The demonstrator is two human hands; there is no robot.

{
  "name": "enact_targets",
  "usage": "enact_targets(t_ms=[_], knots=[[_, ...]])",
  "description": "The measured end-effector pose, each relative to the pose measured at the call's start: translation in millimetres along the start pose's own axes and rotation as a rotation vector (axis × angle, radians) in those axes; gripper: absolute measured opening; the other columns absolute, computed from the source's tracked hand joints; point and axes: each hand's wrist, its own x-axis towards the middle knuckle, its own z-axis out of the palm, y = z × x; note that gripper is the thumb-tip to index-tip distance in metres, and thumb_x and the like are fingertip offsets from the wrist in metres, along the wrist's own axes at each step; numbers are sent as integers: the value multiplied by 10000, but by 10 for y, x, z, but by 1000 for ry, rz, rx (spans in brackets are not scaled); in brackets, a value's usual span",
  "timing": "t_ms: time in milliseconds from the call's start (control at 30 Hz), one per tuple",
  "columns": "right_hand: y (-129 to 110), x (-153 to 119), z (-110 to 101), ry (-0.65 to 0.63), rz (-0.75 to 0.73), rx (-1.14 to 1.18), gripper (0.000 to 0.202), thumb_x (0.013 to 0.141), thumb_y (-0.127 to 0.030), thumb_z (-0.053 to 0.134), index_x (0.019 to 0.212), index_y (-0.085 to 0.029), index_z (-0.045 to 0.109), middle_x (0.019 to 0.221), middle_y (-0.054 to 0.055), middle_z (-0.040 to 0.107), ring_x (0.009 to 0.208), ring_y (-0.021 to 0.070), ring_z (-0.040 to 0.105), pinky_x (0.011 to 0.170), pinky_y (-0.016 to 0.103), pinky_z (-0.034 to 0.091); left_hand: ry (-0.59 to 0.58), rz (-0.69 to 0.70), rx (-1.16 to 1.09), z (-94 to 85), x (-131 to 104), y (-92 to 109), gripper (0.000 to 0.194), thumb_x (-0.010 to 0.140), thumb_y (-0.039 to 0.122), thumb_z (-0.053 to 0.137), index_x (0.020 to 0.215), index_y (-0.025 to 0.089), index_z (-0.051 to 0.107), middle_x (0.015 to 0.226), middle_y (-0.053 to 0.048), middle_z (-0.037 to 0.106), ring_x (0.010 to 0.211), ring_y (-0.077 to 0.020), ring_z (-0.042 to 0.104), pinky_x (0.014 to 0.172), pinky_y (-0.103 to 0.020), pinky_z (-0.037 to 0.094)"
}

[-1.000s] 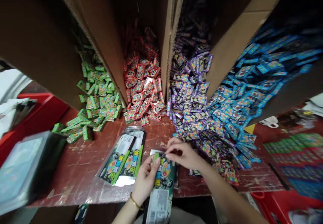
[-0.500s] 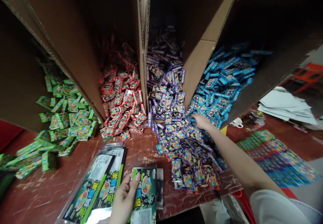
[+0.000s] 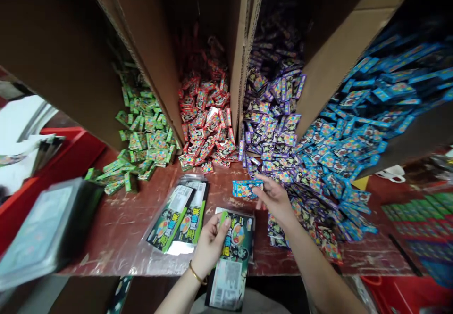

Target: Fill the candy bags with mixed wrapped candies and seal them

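Note:
My left hand (image 3: 212, 238), a gold bangle on its wrist, pinches the upper left of a dark green printed pouch (image 3: 235, 243) at the table's front edge. Above and to the right of it, my right hand (image 3: 274, 198) grips a small blue packet (image 3: 244, 188) by its right end. More printed pouches (image 3: 171, 215) in clear plastic lie left of my left hand. Purple packets (image 3: 272, 125) and blue packets (image 3: 332, 139) are heaped beyond my right hand. Red packets (image 3: 207, 120) and green packets (image 3: 148, 135) form piles further left.
Cardboard boxes (image 3: 339, 45) with open fronts stand across the back of the red table (image 3: 116, 238). At the left are a stack of clear plastic sleeves (image 3: 38, 229) and a red bin (image 3: 76, 139). Rows of coloured packets (image 3: 424, 219) lie at the far right.
My right hand has come back from the blue pile with a blue packet, close to the pouch in my left hand. The view has turned left, bringing the bin and plastic sleeves into sight.

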Motion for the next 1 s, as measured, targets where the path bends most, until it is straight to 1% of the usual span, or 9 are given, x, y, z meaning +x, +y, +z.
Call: enact_targets(t_ms=[67,133,233,300,367,467,600,767,1000], knots=[[44,-40,58,-34,19,84,328,722,-376,695,1004,-241,595,808,-2,646,473,106,585,421,228,430,5,10,-21,-42,-34,-24,282,821,424,568,899,153,555,718,-10,607,653,-145,552,675,-270,454],[32,-70,88,-81,-25,179,268,689,-370,729,893,-232,624,988,41,654,769,179,657,593,277,524,18,20,-18,-63,-53,-43,274,828,413,563,906,149,554,724,-12,612,658,-143,555,677,-265,451],[1,-113,176,-98,-86,203,207,665,-377,748,738,-210,649,1159,67,612,1068,250,568,851,377,499,13,31,-10,-43,-60,-49,285,830,412,562,926,144,562,745,-22,632,669,-145,566,675,-261,452],[17,-147,254,-36,-72,156,170,677,-359,740,732,-214,669,1093,66,646,1029,243,587,863,387,492,-4,20,-27,-20,-61,-42,304,827,418,566,951,141,568,773,-34,650,686,-154,582,676,-266,460],[58,-189,301,29,-32,103,240,674,-331,743,891,-245,690,1030,49,668,949,225,619,826,381,510,-5,5,-67,-5,-65,-35,325,821,432,570,967,142,571,795,-42,665,690,-161,598,667,-272,469],[110,-244,252,-20,-28,-63,374,688,-337,727,1052,-270,673,1032,37,661,907,214,626,818,368,517,17,-16,-114,-1,-78,-30,345,804,455,583,966,151,574,799,-39,678,688,-169,616,655,-278,481],[99,-231,70,-136,-80,-268,278,741,-366,678,1003,-276,706,1040,39,654,980,220,594,859,351,495,22,-31,-111,17,-94,-22,348,778,482,604,892,153,585,741,-23,676,640,-160,612,640,-276,484],[78,-167,20,-264,-41,-248,274,771,-368,650,1028,-285,694,1024,36,641,956,205,592,855,337,481,33,-21,-115,35,-96,-30,323,784,466,603,872,156,587,722,-13,666,633,-150,601,626,-263,474],[60,-134,31,-202,-48,-232,265,735,-384,680,974,-276,717,980,41,637,958,213,571,847,341,475,24,7,-84,46,-107,-22,372,803,464,580,1004,151,588,772,-30,681,657,-163,613,647,-273,479]])
